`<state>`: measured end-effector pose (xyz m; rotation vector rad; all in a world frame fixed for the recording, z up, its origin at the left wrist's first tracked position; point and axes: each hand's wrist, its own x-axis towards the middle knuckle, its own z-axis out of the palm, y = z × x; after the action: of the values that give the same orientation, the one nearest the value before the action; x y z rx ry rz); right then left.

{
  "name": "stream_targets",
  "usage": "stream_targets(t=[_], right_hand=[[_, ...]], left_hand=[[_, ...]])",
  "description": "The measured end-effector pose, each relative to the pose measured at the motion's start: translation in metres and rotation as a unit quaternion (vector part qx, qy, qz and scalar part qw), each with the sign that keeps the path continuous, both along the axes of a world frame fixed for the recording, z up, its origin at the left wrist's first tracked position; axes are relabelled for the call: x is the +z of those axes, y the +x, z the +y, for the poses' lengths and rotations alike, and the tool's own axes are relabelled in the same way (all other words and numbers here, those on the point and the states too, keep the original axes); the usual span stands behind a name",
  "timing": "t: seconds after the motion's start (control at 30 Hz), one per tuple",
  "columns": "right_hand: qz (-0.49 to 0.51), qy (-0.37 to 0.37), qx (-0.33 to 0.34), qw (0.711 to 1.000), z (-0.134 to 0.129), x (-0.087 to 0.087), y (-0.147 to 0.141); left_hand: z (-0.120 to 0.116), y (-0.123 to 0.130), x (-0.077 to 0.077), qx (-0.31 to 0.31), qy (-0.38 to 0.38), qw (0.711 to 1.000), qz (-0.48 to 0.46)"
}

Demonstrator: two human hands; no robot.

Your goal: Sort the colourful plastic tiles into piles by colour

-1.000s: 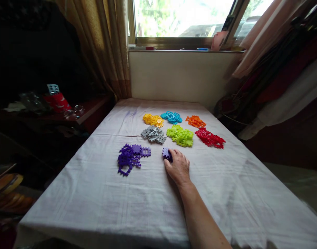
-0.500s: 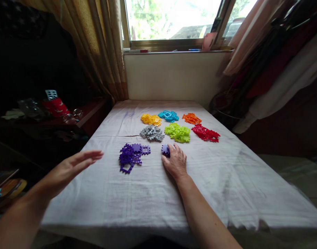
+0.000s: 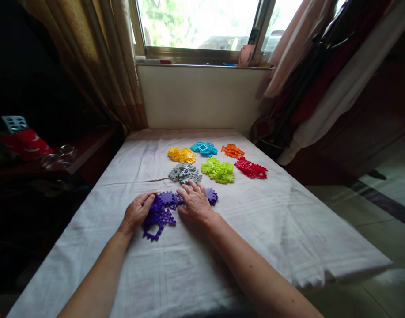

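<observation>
A heap of purple interlocking pieces (image 3: 159, 214) lies on the cloth-covered table. My left hand (image 3: 139, 211) rests against the heap's left side, fingers together; whether it grips a piece is hidden. Over purple pieces just right of the heap, my right hand (image 3: 194, 201) is spread palm down, its fingertips touching them. Another purple piece (image 3: 211, 195) shows beyond its right side. Behind the hands lie a grey pile (image 3: 185, 172) and a lime green pile (image 3: 218, 170).
Yellow (image 3: 181, 155), blue (image 3: 204, 149), orange (image 3: 232, 150) and red (image 3: 251, 168) piles lie farther back on the white cloth (image 3: 255, 234). Clothes (image 3: 316, 84) hang at the right. Glasses (image 3: 60, 154) and a red container (image 3: 26, 143) stand at the left.
My left hand has come in from the left to the purple heap. My right hand has shifted left onto purple pieces beside it, off the separate purple piece. The view has turned slightly right.
</observation>
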<state>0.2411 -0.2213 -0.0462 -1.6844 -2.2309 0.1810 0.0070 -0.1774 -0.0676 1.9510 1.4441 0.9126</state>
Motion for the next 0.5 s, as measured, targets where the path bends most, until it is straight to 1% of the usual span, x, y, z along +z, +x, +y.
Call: stream_targets(t=[0.07,0.1,0.17,0.27,0.33,0.4,0.5], right_hand=[[-0.004,-0.017,0.000,1.000,0.005,0.001,-0.001],[-0.004,-0.014,-0.001,1.000,0.005,0.000,-0.001],[-0.001,0.013,-0.006,1.000,0.002,-0.002,0.001],[0.017,0.078,-0.030,0.996,-0.009,-0.004,0.013],[0.040,0.129,-0.071,0.988,-0.015,-0.005,0.028],[0.056,0.164,-0.129,0.976,-0.020,-0.006,0.048],[0.059,0.162,-0.228,0.958,-0.024,-0.013,0.079]], left_hand=[[-0.002,0.000,0.001,0.000,0.004,1.000,0.005],[-0.002,0.000,0.002,0.001,0.009,1.000,0.010],[-0.002,0.001,0.002,0.002,0.021,1.000,0.023],[-0.002,0.002,0.002,-0.010,0.042,0.998,0.044],[-0.003,0.002,0.002,-0.025,0.061,0.996,0.057],[-0.004,0.003,0.001,-0.037,0.076,0.994,0.063],[-0.007,0.004,0.001,-0.044,0.088,0.993,0.060]])
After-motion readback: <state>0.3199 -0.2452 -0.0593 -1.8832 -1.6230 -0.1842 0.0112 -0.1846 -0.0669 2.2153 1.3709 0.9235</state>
